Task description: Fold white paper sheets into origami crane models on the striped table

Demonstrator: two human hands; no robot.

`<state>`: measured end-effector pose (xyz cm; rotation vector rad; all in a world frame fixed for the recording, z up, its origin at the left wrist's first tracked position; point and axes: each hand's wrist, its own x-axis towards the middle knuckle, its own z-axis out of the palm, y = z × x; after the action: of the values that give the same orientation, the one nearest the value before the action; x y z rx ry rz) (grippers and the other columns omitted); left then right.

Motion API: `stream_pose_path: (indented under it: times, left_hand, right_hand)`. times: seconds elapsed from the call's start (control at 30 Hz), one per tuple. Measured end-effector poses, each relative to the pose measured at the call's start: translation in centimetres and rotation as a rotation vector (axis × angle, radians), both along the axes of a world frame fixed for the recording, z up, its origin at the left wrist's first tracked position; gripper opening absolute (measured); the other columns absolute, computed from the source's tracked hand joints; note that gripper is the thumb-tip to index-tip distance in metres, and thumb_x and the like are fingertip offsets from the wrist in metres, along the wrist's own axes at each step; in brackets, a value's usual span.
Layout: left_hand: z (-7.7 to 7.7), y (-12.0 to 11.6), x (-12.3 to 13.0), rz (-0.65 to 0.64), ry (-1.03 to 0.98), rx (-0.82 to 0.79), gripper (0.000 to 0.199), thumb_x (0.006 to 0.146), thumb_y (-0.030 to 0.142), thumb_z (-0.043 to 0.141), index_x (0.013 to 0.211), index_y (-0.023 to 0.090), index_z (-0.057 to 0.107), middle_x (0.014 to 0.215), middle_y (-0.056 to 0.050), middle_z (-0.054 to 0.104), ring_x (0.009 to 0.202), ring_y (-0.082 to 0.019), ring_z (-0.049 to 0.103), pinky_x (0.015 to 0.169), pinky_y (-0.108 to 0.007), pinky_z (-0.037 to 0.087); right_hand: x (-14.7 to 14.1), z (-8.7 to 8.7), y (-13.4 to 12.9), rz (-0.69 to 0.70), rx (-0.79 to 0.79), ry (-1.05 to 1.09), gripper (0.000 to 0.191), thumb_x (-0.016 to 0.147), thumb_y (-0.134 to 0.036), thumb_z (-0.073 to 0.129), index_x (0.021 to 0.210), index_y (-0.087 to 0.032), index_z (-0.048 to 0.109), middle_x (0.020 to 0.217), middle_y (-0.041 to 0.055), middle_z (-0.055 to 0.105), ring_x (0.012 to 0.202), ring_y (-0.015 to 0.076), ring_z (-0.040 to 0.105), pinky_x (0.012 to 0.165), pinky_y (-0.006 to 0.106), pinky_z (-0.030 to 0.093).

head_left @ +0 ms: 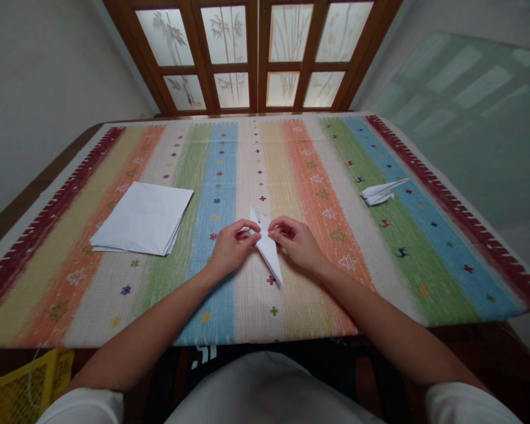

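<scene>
A narrow piece of folded white paper is held above the middle of the striped cloth, one long point toward my body and thinner points at its far end. My left hand pinches its left edge between thumb and fingers. On the other side, my right hand has thumb and fingers closed on the right edge, close to the left fingertips. A stack of white paper sheets lies to the left, its edges slightly uneven. Another folded white paper piece rests at the right.
The striped tablecloth covers the table. A yellow plastic basket stands below the table's near left corner. Beyond the far edge are wooden doors with patterned glass panes. A glass panel is at the right wall.
</scene>
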<state>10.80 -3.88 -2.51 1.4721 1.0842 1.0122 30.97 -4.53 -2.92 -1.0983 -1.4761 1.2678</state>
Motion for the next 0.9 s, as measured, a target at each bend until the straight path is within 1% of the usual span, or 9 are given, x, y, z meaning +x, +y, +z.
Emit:
stream_pose_path:
  times: [0.13, 0.23, 0.33, 0.47, 0.57, 0.67, 0.77, 0.83, 0.9]
  left_hand:
    - [-0.1, 0.5, -0.6, -0.008, 0.049, 0.045, 0.01, 0.088, 0.023, 0.071, 0.093, 0.016, 0.076, 0.093, -0.004, 0.07, 0.069, -0.01, 0.062, 0.063, -0.022, 0.052]
    - [-0.1, 0.6, -1.0, -0.074, -0.04, 0.019, 0.02, 0.082, 0.018, 0.074, 0.102, 0.017, 0.075, 0.11, -0.007, 0.069, 0.081, -0.012, 0.069, 0.073, -0.025, 0.059]
    - [0.0, 0.4, -1.3, -0.152, -0.084, 0.015, 0.026, 0.08, 0.019, 0.079, 0.105, 0.017, 0.074, 0.122, -0.01, 0.063, 0.091, -0.015, 0.071, 0.076, -0.026, 0.062]
    - [-0.1, 0.3, -1.4, -0.155, -0.058, 0.033, 0.024, 0.081, 0.028, 0.085, 0.1, 0.016, 0.076, 0.124, -0.011, 0.058, 0.094, -0.016, 0.07, 0.078, -0.028, 0.065]
    - [-0.3, 0.4, -1.4, -0.087, 0.02, 0.074, 0.018, 0.083, 0.03, 0.084, 0.093, 0.016, 0.077, 0.118, -0.01, 0.062, 0.096, -0.018, 0.069, 0.078, -0.029, 0.064]
    - [-0.5, 0.6, -1.4, -0.036, 0.085, 0.129, 0.013, 0.087, 0.031, 0.08, 0.089, 0.017, 0.079, 0.107, -0.01, 0.067, 0.098, -0.021, 0.069, 0.084, -0.033, 0.062]
    - [-0.5, 0.7, -1.3, -0.027, 0.105, 0.158, 0.013, 0.088, 0.031, 0.078, 0.088, 0.018, 0.079, 0.106, -0.01, 0.069, 0.102, -0.022, 0.069, 0.087, -0.035, 0.061]
    - [-0.4, 0.6, -1.2, -0.026, 0.095, 0.162, 0.012, 0.087, 0.03, 0.078, 0.088, 0.018, 0.078, 0.105, -0.009, 0.069, 0.1, -0.021, 0.069, 0.085, -0.032, 0.06]
    - [-0.3, 0.4, -1.0, -0.032, 0.054, 0.128, 0.014, 0.087, 0.031, 0.078, 0.089, 0.018, 0.074, 0.103, -0.007, 0.068, 0.089, -0.018, 0.069, 0.077, -0.029, 0.059]
  right_hand:
    - [1.0, -0.1, 0.2, 0.113, 0.016, -0.071, 0.016, 0.092, -0.029, 0.065, 0.101, -0.022, 0.077, 0.094, 0.0047, 0.077, 0.08, 0.0169, 0.07, 0.076, 0.032, 0.056]
    - [1.7, 0.0, 0.4, 0.186, 0.008, -0.04, 0.023, 0.087, -0.026, 0.07, 0.108, -0.023, 0.079, 0.107, 0.0076, 0.079, 0.094, 0.0203, 0.074, 0.087, 0.036, 0.059]
    - [2.1, 0.3, 0.6, 0.215, 0.017, -0.027, 0.024, 0.086, -0.028, 0.073, 0.108, -0.023, 0.081, 0.116, 0.0091, 0.078, 0.098, 0.0212, 0.075, 0.09, 0.038, 0.059]
    - [2.0, 0.2, 0.7, 0.186, 0.012, -0.026, 0.02, 0.091, -0.035, 0.073, 0.105, -0.024, 0.082, 0.108, 0.0073, 0.079, 0.091, 0.0199, 0.074, 0.085, 0.036, 0.059]
    - [1.7, 0.0, 0.6, 0.149, -0.002, -0.016, 0.021, 0.093, -0.04, 0.073, 0.103, -0.023, 0.081, 0.098, 0.0057, 0.079, 0.081, 0.0183, 0.071, 0.077, 0.033, 0.058]
    - [1.3, -0.1, 0.5, 0.128, -0.008, 0.0, 0.023, 0.093, -0.043, 0.073, 0.1, -0.022, 0.079, 0.094, 0.0054, 0.078, 0.082, 0.0186, 0.072, 0.076, 0.033, 0.058]
    - [1.1, -0.1, 0.4, 0.128, -0.02, 0.006, 0.025, 0.093, -0.046, 0.073, 0.1, -0.022, 0.078, 0.091, 0.005, 0.077, 0.08, 0.0183, 0.071, 0.075, 0.032, 0.058]
    - [1.0, 0.0, 0.4, 0.12, -0.036, 0.023, 0.025, 0.091, -0.046, 0.075, 0.101, -0.022, 0.075, 0.093, 0.0045, 0.076, 0.079, 0.0177, 0.071, 0.074, 0.032, 0.057]
    - [0.8, 0.0, 0.4, 0.098, -0.051, 0.069, 0.027, 0.088, -0.045, 0.078, 0.103, -0.023, 0.071, 0.097, 0.0038, 0.074, 0.08, 0.0173, 0.07, 0.073, 0.031, 0.057]
